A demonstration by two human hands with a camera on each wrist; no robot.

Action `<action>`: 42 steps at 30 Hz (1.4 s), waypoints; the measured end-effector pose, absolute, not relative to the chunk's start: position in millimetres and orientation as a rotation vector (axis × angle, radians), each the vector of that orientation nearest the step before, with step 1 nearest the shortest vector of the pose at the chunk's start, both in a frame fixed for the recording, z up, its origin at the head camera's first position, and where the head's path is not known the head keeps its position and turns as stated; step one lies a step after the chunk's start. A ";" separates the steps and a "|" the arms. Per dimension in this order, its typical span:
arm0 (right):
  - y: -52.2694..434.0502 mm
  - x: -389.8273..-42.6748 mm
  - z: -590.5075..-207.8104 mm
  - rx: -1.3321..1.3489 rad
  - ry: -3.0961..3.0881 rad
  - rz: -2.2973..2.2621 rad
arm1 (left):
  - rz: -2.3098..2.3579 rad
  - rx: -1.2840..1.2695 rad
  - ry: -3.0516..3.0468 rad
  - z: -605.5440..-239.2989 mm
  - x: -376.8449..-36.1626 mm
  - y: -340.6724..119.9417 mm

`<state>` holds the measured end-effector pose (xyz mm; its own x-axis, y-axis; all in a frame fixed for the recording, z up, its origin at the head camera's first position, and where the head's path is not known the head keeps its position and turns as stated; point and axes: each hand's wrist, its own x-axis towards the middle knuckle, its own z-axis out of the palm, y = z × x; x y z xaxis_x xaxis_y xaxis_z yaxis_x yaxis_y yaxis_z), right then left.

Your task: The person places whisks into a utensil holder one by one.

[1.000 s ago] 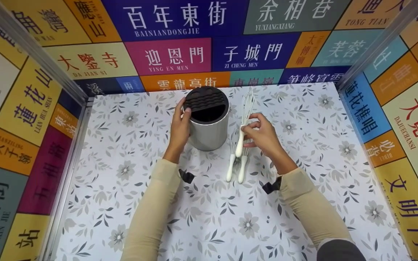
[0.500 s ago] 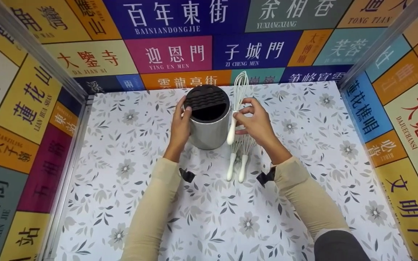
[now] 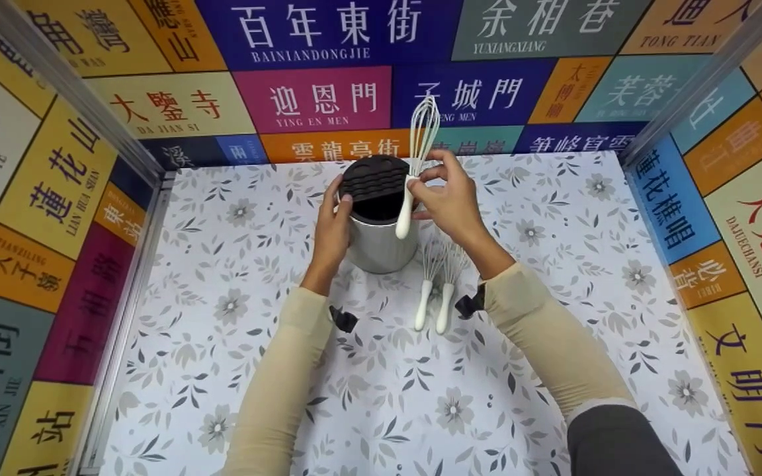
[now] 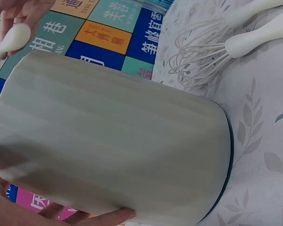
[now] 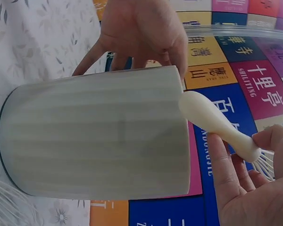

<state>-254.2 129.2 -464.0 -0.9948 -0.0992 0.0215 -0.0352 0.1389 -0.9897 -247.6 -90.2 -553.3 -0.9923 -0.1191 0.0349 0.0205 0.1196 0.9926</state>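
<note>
Head view shows the person at the step of carrying a whisk to a holder. The right hand (image 3: 450, 198) pinches the whisk (image 3: 415, 165) between thumb and fingertips near where its white handle meets the wires; the wire head points up and away, and the handle end hangs beside the holder's top rim, on its right. The right wrist view confirms that the handle tip is level with the rim and just outside it, not yet over the opening. The left hand (image 3: 331, 228) grips the grey utensil holder (image 3: 381, 228) on its left wall, fingers curled round it, which stands on the floral table (image 3: 222, 330) near the back wall.

As a judgement, the next move calls for shifting the handle end leftward over the black slotted insert (image 3: 376, 185) and lining it up with the open gap in front of the ridges before lowering it; the ridged part would likely block the handle.

Two more whisks (image 3: 437, 284) lie side by side on the table just right of the holder's base, below the right wrist, with handles toward the person. They lie clear of the path. Coloured sign panels (image 3: 315, 99) line the walls.
</note>
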 end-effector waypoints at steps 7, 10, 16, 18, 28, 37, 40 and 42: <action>112.5 -258.5 -459.9 -0.206 2.380 -2.060 | -2.020 0.113 -2.277 -552.9 -247.0 -90.1; 106.0 -260.3 -457.1 -0.191 2.370 -2.111 | -2.020 0.114 -2.286 -552.3 -247.1 -89.6; 93.9 -267.5 -457.7 -0.254 2.431 -2.126 | -2.018 0.110 -2.291 -551.2 -247.0 -89.2; 90.7 -269.1 -460.3 -0.295 2.476 -2.100 | -2.026 0.101 -2.285 -551.0 -246.9 -89.2; 83.4 -267.7 -481.5 -0.443 2.635 -1.930 | -2.021 0.106 -2.278 -550.2 -246.3 -89.0; 82.5 -263.6 -491.7 -0.644 2.764 -1.829 | -2.063 0.102 -2.259 -542.8 -245.4 -88.9; 82.4 -262.9 -493.2 -0.680 2.787 -1.815 | -2.078 0.107 -2.258 -528.0 -238.9 -87.7; 82.5 -262.8 -494.1 -0.692 2.800 -1.807 | -2.080 0.117 -2.266 -525.6 -238.6 -87.8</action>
<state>-262.8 82.5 -494.1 -0.8846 -0.1913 0.4253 -0.4663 0.3649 -0.8058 -238.6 -87.8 -525.6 -0.9951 -0.0990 -0.0043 -0.0127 0.0848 0.9963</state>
